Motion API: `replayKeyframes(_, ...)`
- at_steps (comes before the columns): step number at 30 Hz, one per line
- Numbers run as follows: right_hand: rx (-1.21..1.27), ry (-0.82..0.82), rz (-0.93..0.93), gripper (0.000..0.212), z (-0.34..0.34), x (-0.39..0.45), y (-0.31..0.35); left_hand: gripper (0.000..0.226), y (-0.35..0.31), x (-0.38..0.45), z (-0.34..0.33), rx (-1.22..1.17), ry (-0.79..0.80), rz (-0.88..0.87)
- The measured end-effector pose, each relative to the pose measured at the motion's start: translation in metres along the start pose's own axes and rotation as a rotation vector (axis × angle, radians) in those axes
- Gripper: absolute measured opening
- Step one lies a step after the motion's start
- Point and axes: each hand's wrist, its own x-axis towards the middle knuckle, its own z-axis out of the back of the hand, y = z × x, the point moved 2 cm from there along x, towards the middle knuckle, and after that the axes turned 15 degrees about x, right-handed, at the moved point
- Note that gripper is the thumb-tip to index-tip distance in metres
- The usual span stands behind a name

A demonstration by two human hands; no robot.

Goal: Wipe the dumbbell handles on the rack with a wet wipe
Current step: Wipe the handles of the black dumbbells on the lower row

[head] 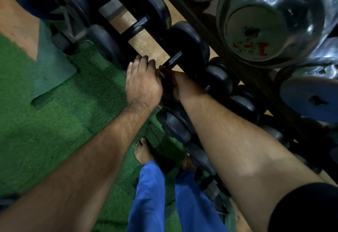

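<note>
A row of black dumbbells lies on the low tier of a wooden rack (pixel 146 39). One black dumbbell (pixel 190 45) has its dark handle (pixel 173 60) partly showing. My right hand (pixel 176 83) reaches down and curls round the near end of that handle, with the thumb lying along the bar. My left hand (pixel 143 82) lies flat with straight fingers over the near head of the same dumbbell, right beside my right hand. No wet wipe shows; anything under my right palm is hidden.
Large chrome dumbbells (pixel 265 23) sit on the upper tier at the right, overhanging the black ones. More black dumbbells (pixel 175 123) lie close to my right forearm. Green turf (pixel 54 122) covers the floor at the left. My bare feet (pixel 142 153) and blue trousers stand below.
</note>
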Motion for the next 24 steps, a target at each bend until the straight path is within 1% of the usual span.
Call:
replayKeyframes(3,-0.021,-0.039,0.004,0.017,-0.004,0.001,0.002,0.064,0.000,0.000,0.002,-0.012,-0.007,-0.003)
replayKeyframes(5,-0.068,-0.076,0.013,0.012,-0.006,0.003,0.003,0.057,0.000,0.001,0.002,-0.011,-0.003,-0.007)
replayKeyframes(7,-0.180,-0.107,0.012,0.011,-0.005,0.007,0.006,0.049,0.000,0.001,-0.001,-0.007,0.000,-0.005)
replayKeyframes(9,-0.279,-0.130,-0.035,0.020,0.001,0.009,0.011,0.046,0.000,0.001,-0.002,-0.006,0.001,0.003)
replayKeyframes(10,-0.277,-0.143,-0.056,0.026,0.005,0.007,0.015,0.046,0.000,0.001,-0.003,-0.006,0.000,0.004)
replayKeyframes(12,-0.247,-0.150,-0.095,0.031,0.011,0.005,0.023,0.048,-0.001,0.001,-0.003,-0.007,-0.006,0.000)
replayKeyframes(16,-0.247,-0.081,-0.151,0.031,0.018,0.009,0.014,0.047,0.001,0.002,-0.003,-0.006,-0.008,-0.008)
replayKeyframes(19,-0.243,0.009,-0.126,0.018,0.019,0.013,0.008,0.044,0.001,0.002,-0.004,-0.006,-0.019,-0.015)
replayKeyframes(21,-0.244,0.068,-0.090,0.013,0.020,0.015,0.007,0.043,0.001,0.002,-0.006,-0.002,-0.034,-0.018)
replayKeyframes(24,-0.096,0.156,-0.060,0.018,0.023,0.018,0.001,0.042,0.002,0.001,-0.008,-0.007,-0.054,-0.018)
